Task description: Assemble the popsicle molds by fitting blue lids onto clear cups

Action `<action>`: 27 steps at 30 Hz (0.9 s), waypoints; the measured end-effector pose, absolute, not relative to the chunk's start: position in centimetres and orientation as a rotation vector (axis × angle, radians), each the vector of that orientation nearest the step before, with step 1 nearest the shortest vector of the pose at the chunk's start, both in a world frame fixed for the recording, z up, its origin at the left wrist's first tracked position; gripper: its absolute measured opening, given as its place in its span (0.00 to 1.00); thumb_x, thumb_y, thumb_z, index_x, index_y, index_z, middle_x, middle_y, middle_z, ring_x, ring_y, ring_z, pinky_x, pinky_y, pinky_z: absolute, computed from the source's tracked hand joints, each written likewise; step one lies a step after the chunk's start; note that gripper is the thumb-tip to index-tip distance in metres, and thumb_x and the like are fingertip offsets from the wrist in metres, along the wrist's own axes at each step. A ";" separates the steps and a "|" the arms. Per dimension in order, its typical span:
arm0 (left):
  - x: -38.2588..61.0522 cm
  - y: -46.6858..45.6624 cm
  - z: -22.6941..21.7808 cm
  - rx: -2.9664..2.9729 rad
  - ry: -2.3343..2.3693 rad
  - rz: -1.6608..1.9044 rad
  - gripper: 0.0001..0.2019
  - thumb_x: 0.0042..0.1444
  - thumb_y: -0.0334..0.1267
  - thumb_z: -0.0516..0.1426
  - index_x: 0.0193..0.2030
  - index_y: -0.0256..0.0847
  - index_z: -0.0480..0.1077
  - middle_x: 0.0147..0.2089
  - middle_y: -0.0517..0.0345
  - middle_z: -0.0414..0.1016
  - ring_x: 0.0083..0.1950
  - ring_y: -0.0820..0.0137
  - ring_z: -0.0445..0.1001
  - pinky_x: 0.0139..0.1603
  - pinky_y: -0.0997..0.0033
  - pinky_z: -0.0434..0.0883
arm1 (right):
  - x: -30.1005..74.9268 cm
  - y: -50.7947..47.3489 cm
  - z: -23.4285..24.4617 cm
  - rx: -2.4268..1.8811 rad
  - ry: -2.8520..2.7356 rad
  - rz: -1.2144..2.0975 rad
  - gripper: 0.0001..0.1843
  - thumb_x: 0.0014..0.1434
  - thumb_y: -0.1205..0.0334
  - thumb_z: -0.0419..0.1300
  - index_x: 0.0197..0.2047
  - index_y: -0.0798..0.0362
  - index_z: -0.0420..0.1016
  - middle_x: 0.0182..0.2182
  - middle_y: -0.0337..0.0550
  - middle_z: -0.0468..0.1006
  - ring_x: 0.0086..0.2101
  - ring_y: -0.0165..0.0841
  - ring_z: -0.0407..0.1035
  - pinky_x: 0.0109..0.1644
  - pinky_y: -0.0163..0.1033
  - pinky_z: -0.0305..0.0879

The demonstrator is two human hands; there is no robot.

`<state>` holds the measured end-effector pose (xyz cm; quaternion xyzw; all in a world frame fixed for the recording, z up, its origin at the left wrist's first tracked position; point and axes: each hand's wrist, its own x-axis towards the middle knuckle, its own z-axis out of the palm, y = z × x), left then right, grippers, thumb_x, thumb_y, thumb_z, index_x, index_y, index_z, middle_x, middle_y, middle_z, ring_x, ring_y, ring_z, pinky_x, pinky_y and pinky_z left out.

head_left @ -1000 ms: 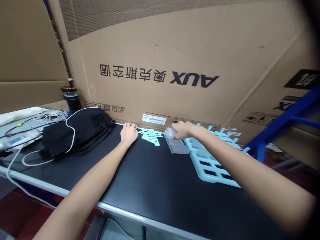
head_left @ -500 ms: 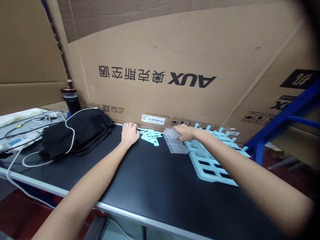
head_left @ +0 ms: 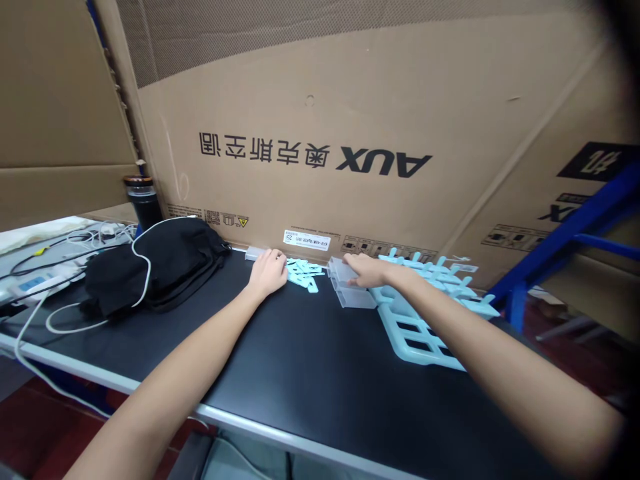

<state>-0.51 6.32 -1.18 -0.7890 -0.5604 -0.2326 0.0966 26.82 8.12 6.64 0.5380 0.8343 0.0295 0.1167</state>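
Observation:
My left hand point(head_left: 270, 272) rests at the left edge of a small pile of light blue plastic pieces point(head_left: 306, 272), its fingers bent and close together. Their tips are partly hidden, and I cannot make out whether a piece is between them. Over a row of clear plastic boxes point(head_left: 354, 297) lies my right hand point(head_left: 369, 269), thumb and forefinger apart, touching the far boxes. Partly under my right forearm is a light blue plastic rack point(head_left: 400, 340) with openings and upright prongs. One more clear box point(head_left: 254, 253) lies just left of my left hand.
A large cardboard box point(head_left: 310, 100) stands like a wall along the back of the black table point(head_left: 300, 373). At left are a black bag point(head_left: 160, 267) with a white cable over it, a dark bottle point(head_left: 144, 200) and a power strip point(head_left: 47, 283). A blue metal frame point(head_left: 560, 247) is at right.
My left hand has moved right, from the lone clear box to the edge of the blue pile. My right thumb and forefinger have spread a little; the boxes beneath have hardly moved.

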 end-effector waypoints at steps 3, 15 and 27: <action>-0.5 6.3 -1.2 -2.348 -1.680 -0.660 0.10 0.60 0.35 0.50 0.43 0.41 0.71 0.52 0.51 0.70 0.53 0.61 0.66 0.56 0.61 0.64 | 26.9 8.2 6.4 1.548 2.446 0.033 0.28 0.55 0.52 0.60 0.57 0.54 0.62 0.56 0.58 0.67 0.57 0.49 0.61 0.55 0.49 0.62; -0.6 6.2 -1.2 -2.361 -1.752 -0.669 0.10 0.61 0.36 0.50 0.43 0.42 0.72 0.50 0.51 0.71 0.53 0.62 0.67 0.55 0.63 0.65 | 26.9 7.7 6.6 1.599 2.446 0.004 0.31 0.53 0.60 0.59 0.60 0.57 0.61 0.58 0.62 0.62 0.58 0.50 0.60 0.56 0.50 0.62; -0.8 6.5 -1.5 -2.371 -1.800 -0.745 0.08 0.61 0.36 0.51 0.41 0.41 0.71 0.47 0.52 0.71 0.52 0.64 0.68 0.53 0.67 0.66 | 17.9 -12.9 17.6 0.565 3.236 -0.074 0.21 0.61 0.61 0.50 0.55 0.34 0.70 0.46 0.33 0.78 0.45 0.33 0.72 0.48 0.42 0.70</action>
